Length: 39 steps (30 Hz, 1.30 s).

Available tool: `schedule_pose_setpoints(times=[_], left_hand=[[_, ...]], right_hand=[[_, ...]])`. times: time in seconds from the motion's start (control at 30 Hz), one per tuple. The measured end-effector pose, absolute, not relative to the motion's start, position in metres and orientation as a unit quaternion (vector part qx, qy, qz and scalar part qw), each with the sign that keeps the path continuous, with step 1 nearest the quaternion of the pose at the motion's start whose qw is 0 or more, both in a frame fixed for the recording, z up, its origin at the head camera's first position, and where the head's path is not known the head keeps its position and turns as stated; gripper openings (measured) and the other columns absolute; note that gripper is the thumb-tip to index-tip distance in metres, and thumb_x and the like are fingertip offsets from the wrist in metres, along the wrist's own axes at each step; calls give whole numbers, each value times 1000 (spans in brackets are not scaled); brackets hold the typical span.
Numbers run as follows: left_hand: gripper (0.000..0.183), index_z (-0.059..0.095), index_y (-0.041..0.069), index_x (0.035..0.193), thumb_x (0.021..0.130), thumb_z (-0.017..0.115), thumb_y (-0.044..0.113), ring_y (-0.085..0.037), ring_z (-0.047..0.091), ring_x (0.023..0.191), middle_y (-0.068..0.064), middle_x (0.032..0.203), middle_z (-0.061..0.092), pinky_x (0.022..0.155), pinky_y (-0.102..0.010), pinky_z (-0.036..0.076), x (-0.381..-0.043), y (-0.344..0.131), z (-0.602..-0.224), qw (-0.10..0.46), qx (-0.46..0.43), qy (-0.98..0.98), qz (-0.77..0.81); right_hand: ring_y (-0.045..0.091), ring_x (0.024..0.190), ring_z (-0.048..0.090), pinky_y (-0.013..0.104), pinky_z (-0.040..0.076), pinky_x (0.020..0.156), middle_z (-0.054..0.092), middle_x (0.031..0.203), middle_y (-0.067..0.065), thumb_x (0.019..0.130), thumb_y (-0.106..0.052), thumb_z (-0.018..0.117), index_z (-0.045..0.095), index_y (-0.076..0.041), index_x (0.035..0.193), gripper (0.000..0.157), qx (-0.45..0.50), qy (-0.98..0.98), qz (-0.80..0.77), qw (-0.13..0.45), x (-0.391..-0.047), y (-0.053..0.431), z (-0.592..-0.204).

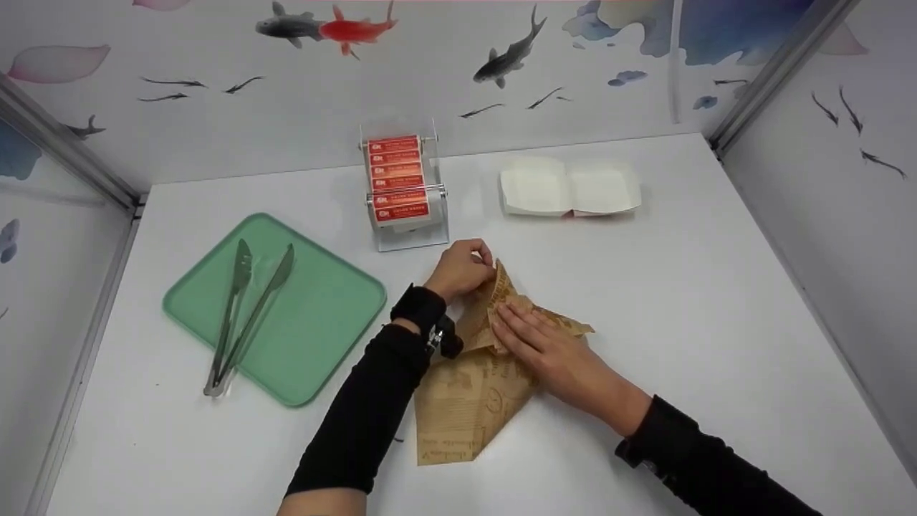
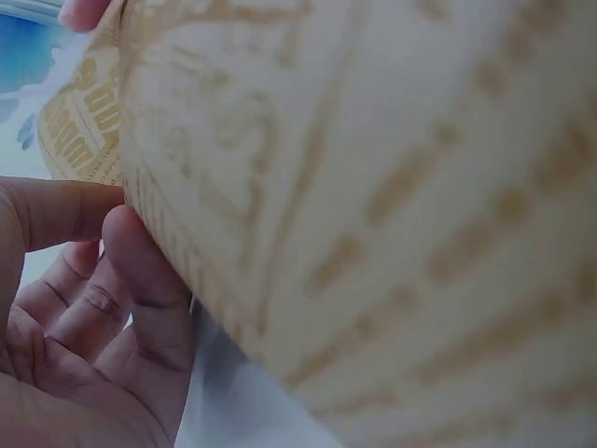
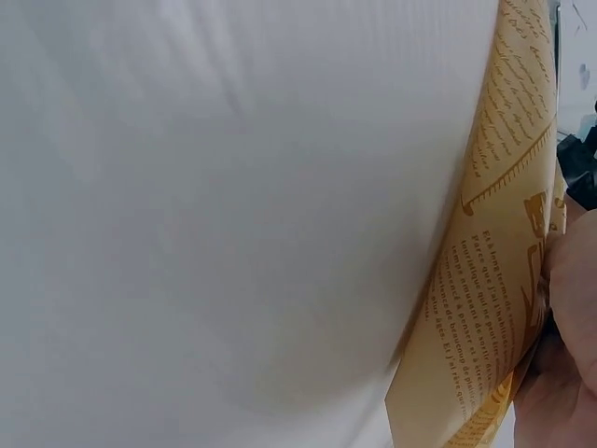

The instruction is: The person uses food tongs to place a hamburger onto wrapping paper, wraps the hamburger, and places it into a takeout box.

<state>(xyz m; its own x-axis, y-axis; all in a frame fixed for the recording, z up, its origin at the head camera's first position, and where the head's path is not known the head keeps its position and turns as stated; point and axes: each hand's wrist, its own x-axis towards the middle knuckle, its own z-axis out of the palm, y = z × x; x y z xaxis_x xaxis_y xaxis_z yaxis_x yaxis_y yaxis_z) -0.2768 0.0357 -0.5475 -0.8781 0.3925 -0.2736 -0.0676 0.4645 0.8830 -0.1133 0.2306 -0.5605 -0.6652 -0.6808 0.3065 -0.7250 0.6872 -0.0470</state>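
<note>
From where I stand: a sheet of thin brown wrapping paper, dark-printed and partly folded, lies on the white desk, around its middle, one end pointing to the near edge.

Grip, left hand: thumb and forefinger pinch an edge of the paper. Grip, right hand: clasping nothing; fingers extended, lying flat over the folded layers.

Handling (judged): very light, soft but crisp enough to hold a crease; slightly slippery; liable to tear if tugged. Best taken by a free edge or corner in the fingertips, with a flat palm on the overlap. Whether anything is inside, I cannot tell.

Writing: French lines on the paper, "Parce que j'ai" and "beaucoup de" legible; the larger lettering is blurred close up. Near the desk's far edge, a clear plastic stand carries red-and-white rectangular labels, brand too small to read. Right of it, along that edge, a white two-part box shows no legible marking.
</note>
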Motion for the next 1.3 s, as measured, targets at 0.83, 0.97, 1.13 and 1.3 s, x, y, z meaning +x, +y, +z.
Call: schedule_pose_setpoints(times=[0.83, 0.97, 1.13, 1.3], left_hand=[[35, 61, 10, 70, 104, 65, 15, -7, 42, 49, 5, 57, 49, 43, -20, 29, -268, 34, -544, 305, -35, 736, 603], [31, 65, 9, 73, 103, 65, 15, -7, 44, 48, 4, 57, 52, 43, -20, 31, -267, 32, -545, 297, -41, 748, 592], [26, 69, 8, 77, 102, 67, 14, -7, 48, 47, 3, 55, 55, 44, -22, 34, -265, 31, -546, 282, -44, 757, 588], [21, 71, 6, 83, 102, 67, 14, -8, 50, 47, 3, 55, 57, 44, -22, 37, -263, 30, -546, 278, -54, 757, 589]], right_hand=[[39, 149, 53, 49, 51, 116, 52, 161, 22, 84, 7, 78, 58, -2, 153, 72, 377, -907, 93, 160, -103, 227, -568], [39, 149, 52, 49, 50, 116, 52, 162, 21, 84, 8, 78, 58, -2, 153, 72, 375, -908, 91, 161, -101, 226, -568], [38, 149, 53, 48, 51, 116, 53, 161, 21, 83, 8, 80, 59, -1, 152, 72, 372, -909, 86, 168, -100, 223, -568], [38, 149, 53, 49, 50, 116, 53, 161, 21, 85, 8, 78, 58, -1, 152, 71, 370, -910, 82, 165, -99, 222, -568]])
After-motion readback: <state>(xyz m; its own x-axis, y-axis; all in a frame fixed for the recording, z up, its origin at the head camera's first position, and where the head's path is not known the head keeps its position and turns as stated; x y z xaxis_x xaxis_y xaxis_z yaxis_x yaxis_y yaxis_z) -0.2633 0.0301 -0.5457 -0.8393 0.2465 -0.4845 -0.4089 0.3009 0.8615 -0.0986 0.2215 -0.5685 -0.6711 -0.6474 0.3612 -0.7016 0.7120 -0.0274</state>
